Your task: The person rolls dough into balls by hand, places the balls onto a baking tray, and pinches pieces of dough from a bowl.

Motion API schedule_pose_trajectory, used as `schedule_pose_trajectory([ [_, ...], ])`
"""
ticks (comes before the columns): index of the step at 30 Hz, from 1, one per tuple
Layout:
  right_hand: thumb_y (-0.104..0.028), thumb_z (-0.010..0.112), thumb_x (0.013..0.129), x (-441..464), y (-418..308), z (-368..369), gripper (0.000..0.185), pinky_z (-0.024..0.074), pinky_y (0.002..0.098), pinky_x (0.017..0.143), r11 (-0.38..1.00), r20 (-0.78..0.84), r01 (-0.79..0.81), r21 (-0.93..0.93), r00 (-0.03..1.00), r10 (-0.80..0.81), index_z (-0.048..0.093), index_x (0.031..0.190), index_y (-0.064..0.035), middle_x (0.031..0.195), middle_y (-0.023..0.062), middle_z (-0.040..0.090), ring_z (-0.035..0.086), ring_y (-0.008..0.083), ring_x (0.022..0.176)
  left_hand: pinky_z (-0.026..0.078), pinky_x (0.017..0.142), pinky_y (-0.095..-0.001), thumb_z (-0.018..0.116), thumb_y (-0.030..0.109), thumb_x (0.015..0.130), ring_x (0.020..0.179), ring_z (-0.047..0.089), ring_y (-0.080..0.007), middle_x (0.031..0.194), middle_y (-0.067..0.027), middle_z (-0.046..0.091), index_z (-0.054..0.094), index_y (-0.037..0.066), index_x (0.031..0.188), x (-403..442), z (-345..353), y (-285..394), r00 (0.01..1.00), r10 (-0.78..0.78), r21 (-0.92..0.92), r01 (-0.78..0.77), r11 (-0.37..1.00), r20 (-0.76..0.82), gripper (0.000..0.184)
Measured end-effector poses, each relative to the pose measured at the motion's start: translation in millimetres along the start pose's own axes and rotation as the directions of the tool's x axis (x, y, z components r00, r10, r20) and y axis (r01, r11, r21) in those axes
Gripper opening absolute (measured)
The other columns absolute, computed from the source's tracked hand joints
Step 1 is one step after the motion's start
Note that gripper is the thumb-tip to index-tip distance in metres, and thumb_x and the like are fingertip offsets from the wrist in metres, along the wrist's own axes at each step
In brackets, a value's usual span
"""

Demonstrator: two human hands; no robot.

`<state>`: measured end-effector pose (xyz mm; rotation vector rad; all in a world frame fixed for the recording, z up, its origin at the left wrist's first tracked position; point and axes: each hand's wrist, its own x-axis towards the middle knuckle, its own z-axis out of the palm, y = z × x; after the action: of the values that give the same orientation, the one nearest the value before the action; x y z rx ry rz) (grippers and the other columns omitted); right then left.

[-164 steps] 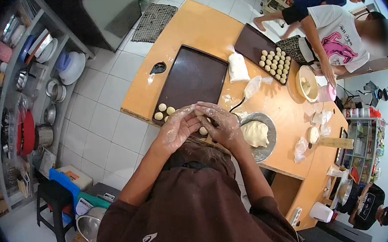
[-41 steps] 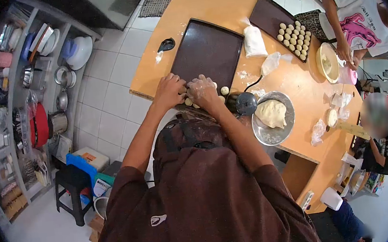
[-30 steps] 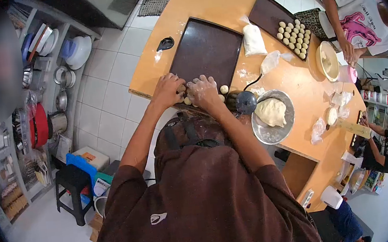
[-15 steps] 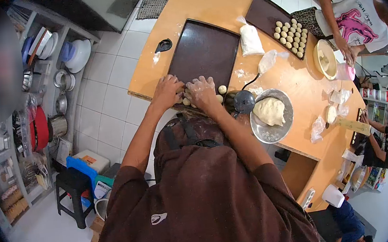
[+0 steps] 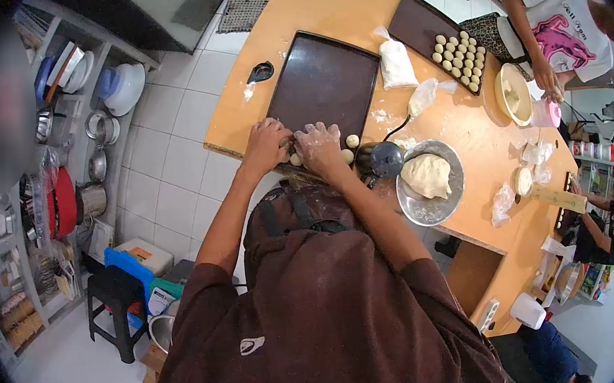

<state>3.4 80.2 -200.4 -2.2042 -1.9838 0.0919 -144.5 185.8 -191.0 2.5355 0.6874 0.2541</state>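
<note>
Your left hand [image 5: 266,146] and right hand [image 5: 321,150] curl over the near end of the dark tray [image 5: 325,81], where small dough balls [image 5: 352,141] lie partly hidden; I cannot tell whether either holds one. To the right, a large dough lump [image 5: 427,177] sits in a metal bowl [image 5: 426,213].

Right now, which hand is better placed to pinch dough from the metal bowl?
Likely the right hand: nearer the metal bowl and dough. The left hand is farther, near a corner of the baking tray.
</note>
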Motion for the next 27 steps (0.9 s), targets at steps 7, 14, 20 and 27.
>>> schedule_pose_trajectory([
  [7, -0.015, 0.062, 0.093, -14, 18, -103, 0.022, 0.051, 0.0357, 0.089, 0.548, 0.048, -0.253, 0.797, 0.932, 0.36, 0.069, 0.112, -0.0076, 0.108, 0.0133, 0.07, 0.068, 0.0258, 0.098, 0.043, 0.095, -0.0448, 0.067, 0.013, 0.083, 0.106, 0.057, -0.0337, 0.103, -0.0128, 0.065, 0.069, 0.005, 0.106, -12, -24, 9, 0.952, -0.188, -0.192, 0.143, 0.971, -0.24, 0.024],
  [14, -0.019, 0.057, 0.1, -122, 54, -222, 0.024, 0.0484, 0.0294, 0.083, 0.415, -0.026, -0.327, 0.849, 0.759, 0.651, 0.066, 0.11, 0.0006, 0.094, 0.0083, 0.068, 0.062, 0.015, 0.087, 0.047, 0.09, -0.0388, 0.066, 0.012, 0.089, 0.097, 0.062, -0.0293, 0.1, -0.0126, 0.067, 0.068, 0.002, 0.104, -73, -59, 33, 0.764, -0.549, -0.451, 0.38, 0.808, -0.339, 0.019],
  [20, -0.016, 0.062, 0.096, -156, 41, -217, 0.02, 0.0498, 0.0327, 0.076, 0.456, 0.209, -0.586, 0.67, 0.738, 0.642, 0.07, 0.104, 0.0004, 0.09, 0.0109, 0.07, 0.061, 0.0168, 0.08, 0.047, 0.088, -0.0388, 0.07, 0.01, 0.085, 0.097, 0.062, -0.0261, 0.099, -0.0102, 0.068, 0.068, 0.005, 0.109, -70, -43, 61, 0.89, -0.402, -0.288, 0.335, 0.897, -0.216, 0.024],
  [27, -0.016, 0.067, 0.091, -164, 28, -200, 0.018, 0.0503, 0.0387, 0.076, 0.633, 0.152, -0.527, 0.568, 0.823, 0.548, 0.069, 0.104, -0.003, 0.093, 0.0164, 0.069, 0.064, 0.0302, 0.08, 0.045, 0.087, -0.0411, 0.071, 0.009, 0.076, 0.1, 0.055, -0.0277, 0.095, -0.0068, 0.064, 0.07, 0.006, 0.099, 5, 10, 72, 0.999, 0.005, -0.033, -0.006, 0.999, -0.045, 0.023],
])
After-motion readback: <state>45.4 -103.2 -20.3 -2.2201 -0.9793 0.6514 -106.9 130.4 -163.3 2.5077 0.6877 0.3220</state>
